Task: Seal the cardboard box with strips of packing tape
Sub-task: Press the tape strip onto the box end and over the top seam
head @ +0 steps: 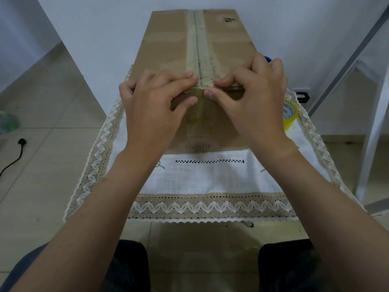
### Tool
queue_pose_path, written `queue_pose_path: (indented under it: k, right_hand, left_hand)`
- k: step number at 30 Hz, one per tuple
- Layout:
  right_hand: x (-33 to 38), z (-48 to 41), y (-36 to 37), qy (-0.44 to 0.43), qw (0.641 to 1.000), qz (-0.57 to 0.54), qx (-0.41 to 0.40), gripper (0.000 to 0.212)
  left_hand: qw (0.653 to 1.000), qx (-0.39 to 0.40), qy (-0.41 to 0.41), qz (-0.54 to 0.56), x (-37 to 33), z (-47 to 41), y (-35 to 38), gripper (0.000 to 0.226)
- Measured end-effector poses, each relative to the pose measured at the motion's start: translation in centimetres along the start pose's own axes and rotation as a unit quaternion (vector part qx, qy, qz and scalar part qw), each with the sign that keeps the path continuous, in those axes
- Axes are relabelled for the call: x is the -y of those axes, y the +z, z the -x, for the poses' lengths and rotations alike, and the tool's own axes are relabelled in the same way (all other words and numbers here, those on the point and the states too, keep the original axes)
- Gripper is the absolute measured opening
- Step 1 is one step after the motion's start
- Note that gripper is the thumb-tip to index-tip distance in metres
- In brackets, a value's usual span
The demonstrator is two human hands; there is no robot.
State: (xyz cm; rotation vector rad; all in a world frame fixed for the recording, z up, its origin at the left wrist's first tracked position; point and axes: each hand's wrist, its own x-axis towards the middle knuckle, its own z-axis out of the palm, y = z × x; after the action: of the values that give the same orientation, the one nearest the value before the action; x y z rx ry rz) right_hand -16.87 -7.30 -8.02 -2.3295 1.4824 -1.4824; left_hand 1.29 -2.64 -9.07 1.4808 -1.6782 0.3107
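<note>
One cardboard box [168, 49] stands on the white lace-edged cloth [210, 178], long axis running away from the camera, flaps closed. One strip of packing tape [199, 45] runs down the centre seam of the top and folds over the near edge onto the front face, where its end sits roughly mid-height.

Both hands are on the near top edge, either side of that seam. Left hand [155, 102]: fingers curled flat on the top panel just left of the tape, thumb pressing the front face beside the folded tape end. Right hand [250, 98]: fingers bent on the top panel just right of the tape, thumb tip on the edge right at the tape fold. Neither hand is wrapped around anything; fingers are down and pressing, thumbs nearly meeting across the tape. So the tape lies between the two hands, under and beside the thumb tips, box directly beneath both palms.

Count: one box, one visible tape strip along the seam, two hands. One yellow tape roll [291, 114] on the cloth to the right of the box, partly hidden behind the right hand, not touched. A blue object behind the right hand is mostly hidden, can't tell what it is

Black cable [14, 159] with a plug on the tiled floor at left, well apart from the table
</note>
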Motion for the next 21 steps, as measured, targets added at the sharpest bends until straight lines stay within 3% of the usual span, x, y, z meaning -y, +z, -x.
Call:
queue_pose_path:
  k: [6,11,15,18,21]
  right_hand:
    - [1.2,0.2,1.1,0.019,0.995,0.092,-0.015,0.063]
    - [1.6,0.3,1.7,0.032,0.993,0.109,-0.018,0.071]
    - [0.9,0.1,1.3,0.020,0.997,0.069,0.005,0.059]
    - [0.2,-0.1,0.6,0.018,1.000,0.006,0.009,0.042]
    - [-0.6,-0.1,0.1,0.024,0.999,-0.047,0.011,0.028]
  left_hand:
    - [0.998,0.005,0.015,-0.060,-0.1,0.3,0.4,0.047]
    - [0.994,-0.043,-0.017,-0.098,-1.2,0.5,1.7,0.038]
    - [0.994,-0.052,-0.030,-0.096,-1.2,0.2,2.0,0.040]
    - [0.998,-0.026,0.000,-0.058,-0.3,0.2,1.3,0.047]
    - [0.999,-0.017,0.035,-0.036,0.7,0.2,0.6,0.040]
